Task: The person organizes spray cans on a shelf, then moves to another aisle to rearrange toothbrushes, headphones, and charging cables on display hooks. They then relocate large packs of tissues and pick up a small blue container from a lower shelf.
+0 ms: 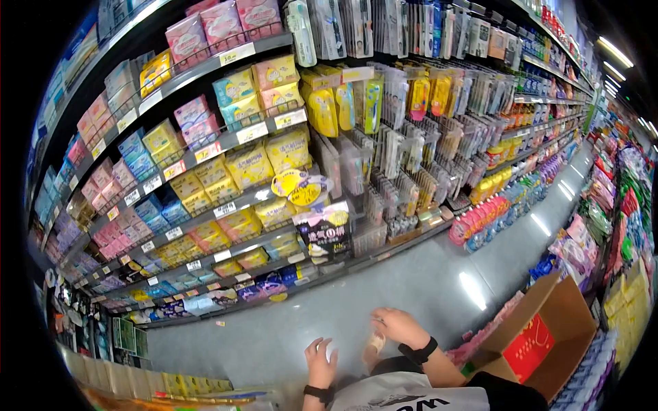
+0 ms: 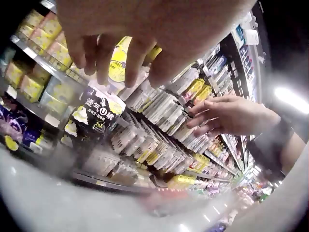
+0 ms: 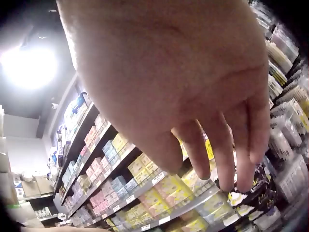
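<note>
1. On the left, soft-looking packets fill wire-fronted shelves [image 1: 236,195], grouped by colour, their faces outward, probably so that each kind and its price label can be matched. The far left end curves into shadow, and most small print is unreadable.

2. Near the middle, the left hand [image 1: 320,363] is released, fingers loosely bent above the floor [image 1: 260,322], holding nothing. It looks idle, touching no goods.

3. Beyond it, a black package [image 1: 325,236] sits upright at the right end of the packet shelves, apart from both hands, likely placed there to catch the eye. What supports it cannot be made out.

4. To its right, the right hand [image 1: 401,327] is also released and empty, palm facing the packets in its wrist view, with no grip needed. Something pale beneath it is partly covered and hard to name.

5. Farther on, slim packs [image 1: 439,89] hang in close rows, presumably on hooks so the front one comes off easily; those behind are hidden.

6. Near right, an open cardboard box [image 1: 572,329] tilts beside stacked goods, its mouth perhaps left wide for easy access. Its lower part is cut off from sight.
</note>
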The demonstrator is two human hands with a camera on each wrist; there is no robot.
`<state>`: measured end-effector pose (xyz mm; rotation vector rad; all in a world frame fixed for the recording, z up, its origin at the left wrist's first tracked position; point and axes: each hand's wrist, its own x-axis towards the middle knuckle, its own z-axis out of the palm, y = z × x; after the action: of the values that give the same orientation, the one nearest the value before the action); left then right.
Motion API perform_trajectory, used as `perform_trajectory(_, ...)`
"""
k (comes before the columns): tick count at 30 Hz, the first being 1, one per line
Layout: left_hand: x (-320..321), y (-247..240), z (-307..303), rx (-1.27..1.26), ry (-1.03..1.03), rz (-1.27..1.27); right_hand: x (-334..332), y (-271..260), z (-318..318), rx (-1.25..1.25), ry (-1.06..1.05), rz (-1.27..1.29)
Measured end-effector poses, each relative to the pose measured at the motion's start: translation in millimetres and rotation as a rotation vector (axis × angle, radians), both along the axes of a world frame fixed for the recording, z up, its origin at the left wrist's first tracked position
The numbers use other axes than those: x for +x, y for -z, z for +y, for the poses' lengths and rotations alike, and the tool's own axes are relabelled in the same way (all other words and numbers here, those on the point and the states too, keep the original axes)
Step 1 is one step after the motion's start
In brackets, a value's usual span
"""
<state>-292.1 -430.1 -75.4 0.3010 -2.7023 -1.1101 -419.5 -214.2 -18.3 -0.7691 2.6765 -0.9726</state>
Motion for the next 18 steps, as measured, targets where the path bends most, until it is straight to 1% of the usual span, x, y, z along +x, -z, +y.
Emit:
perform_trajectory(3,-70.2,-12.2,-6.2,-0.031,0.115,0.000,-60.3,-11.7,1.8,0.055,0.021,0.073)
perform_trajectory(6,-134.3,-20.7,-8.2,-0.118,0.188,0.022,-108.8,7.2,15.0,0.106,0.087,0.136)
perform_trajectory(9,-177.8,-27.2,-2.2,-0.089,0.264,0.055,-127.5,12.0,30.0,0.131,0.174,0.162)
perform_trajectory(10,-191.2,-30.9,1.5,-0.077,0.284,0.058,-128.7,9.5,34.2,0.008,0.207,0.175)
perform_trajectory(11,-203.8,-31.3,4.8,-0.065,0.301,0.065,-132.9,9.1,40.1,0.002,0.224,0.201)
perform_trajectory(16,-265.5,-11.7,22.7,-0.014,0.423,0.026,-146.5,24.0,69.9,-0.022,0.354,0.258)
perform_trajectory(18,-293.3,-8.9,31.0,-0.018,0.479,0.023,-157.9,25.1,81.8,0.016,0.389,0.164)
